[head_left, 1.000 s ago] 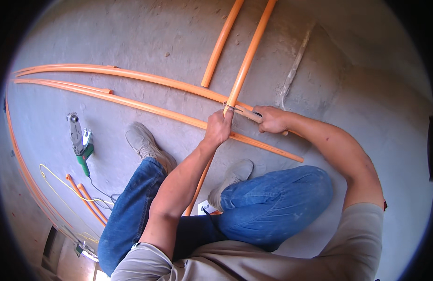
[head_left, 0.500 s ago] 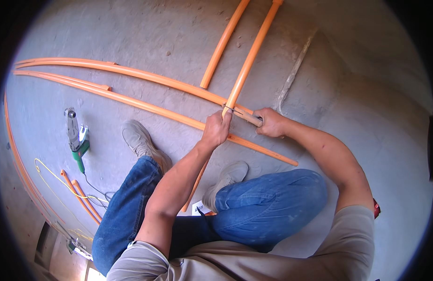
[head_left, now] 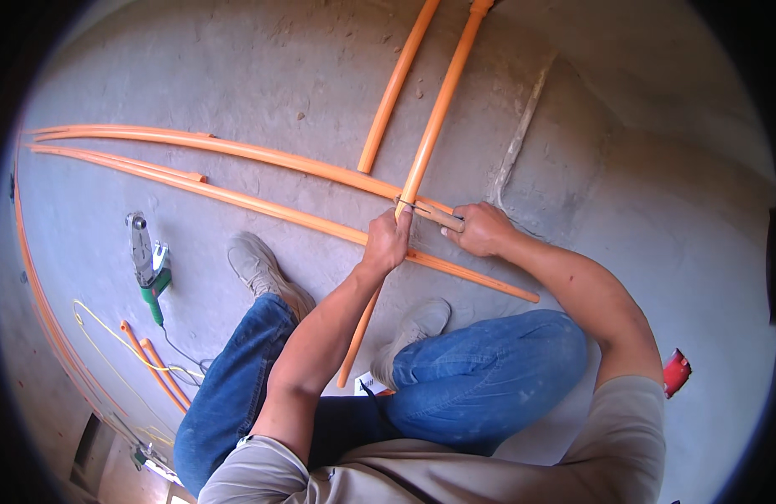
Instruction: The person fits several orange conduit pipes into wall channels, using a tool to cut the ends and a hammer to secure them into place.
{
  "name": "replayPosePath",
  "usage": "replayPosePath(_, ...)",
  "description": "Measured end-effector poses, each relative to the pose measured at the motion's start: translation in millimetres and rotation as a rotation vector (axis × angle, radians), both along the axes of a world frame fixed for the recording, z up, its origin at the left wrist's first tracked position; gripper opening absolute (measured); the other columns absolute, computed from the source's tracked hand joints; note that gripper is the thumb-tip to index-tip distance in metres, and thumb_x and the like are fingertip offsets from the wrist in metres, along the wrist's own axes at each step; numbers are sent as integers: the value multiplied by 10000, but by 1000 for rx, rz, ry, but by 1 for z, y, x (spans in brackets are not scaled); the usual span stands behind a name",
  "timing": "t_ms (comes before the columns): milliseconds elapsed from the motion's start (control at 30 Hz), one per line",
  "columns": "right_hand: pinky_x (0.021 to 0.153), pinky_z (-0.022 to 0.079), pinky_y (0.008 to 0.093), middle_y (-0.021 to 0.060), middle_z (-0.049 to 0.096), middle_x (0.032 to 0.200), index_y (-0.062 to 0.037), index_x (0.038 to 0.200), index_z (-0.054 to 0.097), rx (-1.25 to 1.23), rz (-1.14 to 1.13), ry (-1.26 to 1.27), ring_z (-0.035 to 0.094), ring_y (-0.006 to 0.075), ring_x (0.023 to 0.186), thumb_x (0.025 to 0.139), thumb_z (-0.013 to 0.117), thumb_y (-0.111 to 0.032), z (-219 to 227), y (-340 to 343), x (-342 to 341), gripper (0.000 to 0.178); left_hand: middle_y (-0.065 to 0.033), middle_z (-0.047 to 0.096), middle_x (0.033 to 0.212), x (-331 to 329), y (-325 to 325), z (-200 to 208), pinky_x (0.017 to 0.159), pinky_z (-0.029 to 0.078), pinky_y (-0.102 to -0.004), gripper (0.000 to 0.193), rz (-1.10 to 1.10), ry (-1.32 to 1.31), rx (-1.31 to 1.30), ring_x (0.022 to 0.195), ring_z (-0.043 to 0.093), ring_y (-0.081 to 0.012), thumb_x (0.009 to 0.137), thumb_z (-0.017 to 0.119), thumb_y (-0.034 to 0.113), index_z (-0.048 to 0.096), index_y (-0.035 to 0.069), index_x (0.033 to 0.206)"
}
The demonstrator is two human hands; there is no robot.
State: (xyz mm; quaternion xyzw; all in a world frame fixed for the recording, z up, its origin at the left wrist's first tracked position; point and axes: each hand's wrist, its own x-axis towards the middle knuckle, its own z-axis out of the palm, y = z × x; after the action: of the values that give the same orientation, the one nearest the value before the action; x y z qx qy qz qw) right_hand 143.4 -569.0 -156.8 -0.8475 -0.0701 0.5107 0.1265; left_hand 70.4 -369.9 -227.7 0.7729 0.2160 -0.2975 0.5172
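My left hand point(head_left: 388, 241) is closed around a long orange pipe point(head_left: 438, 113) that slants from the far edge toward my feet. Past my fist the pipe's near end point(head_left: 359, 340) comes out between my shoes. In my right hand point(head_left: 482, 228) is a hand tool with a tan handle point(head_left: 441, 217); its thin dark metal end lies against the pipe just above my left thumb. The tool's exact kind is hard to make out, and my fingers hide part of its handle.
Two orange pipe runs point(head_left: 270, 154) point(head_left: 278, 200) lie crosswise under the held pipe. A shorter orange pipe point(head_left: 396, 88) lies beside it. To the left are a green-handled pipe welder point(head_left: 144, 256), cables and short orange pipes point(head_left: 157, 370). A red object point(head_left: 677, 374) sits by my right elbow.
The view has shifted slightly, and more of the red object shows at right. My right hand and the tool handle sit a little closer to the left hand. The left hand keeps its grip.
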Motion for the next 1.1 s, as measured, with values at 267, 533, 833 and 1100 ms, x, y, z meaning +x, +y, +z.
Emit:
replayPosePath(267,903,540,487,232,729,1001,-48,1115,732,61,20,-46,693,401,999,891,707,-443,-14,-6,-4,455,-221,592,703,-2,8,-6,677,480,-474,537,-46,-41,-6,704,592,-359,1069,472,425,598,-45,839)
replayPosePath(533,667,488,382,120,670,769,28,898,700,272,-143,396,623,207,732,826,804,-421,-21,-36,19,467,-325,625,780,-19,24,21,712,490,-534,485,-288,-75,-7,790,633,-510,1066,482,404,602,-50,948)
replayPosePath(833,713,524,375,117,684,805,29,1041,675,269,-894,-365,649,248,745,848,746,-372,-48,-137,24,450,-204,687,748,-109,75,-4,616,574,-446,448,-645,43,43,699,716,-333,1060,475,418,575,-8,965)
replayPosePath(1100,984,505,461,259,529,1405,4,1305,556,-520,-426,-1053,581,453,1186,831,761,-476,-65,-135,24,706,-256,711,1014,-75,139,10,880,555,-493,475,-1336,427,258,927,697,-434,1005,501,434,724,16,1038)
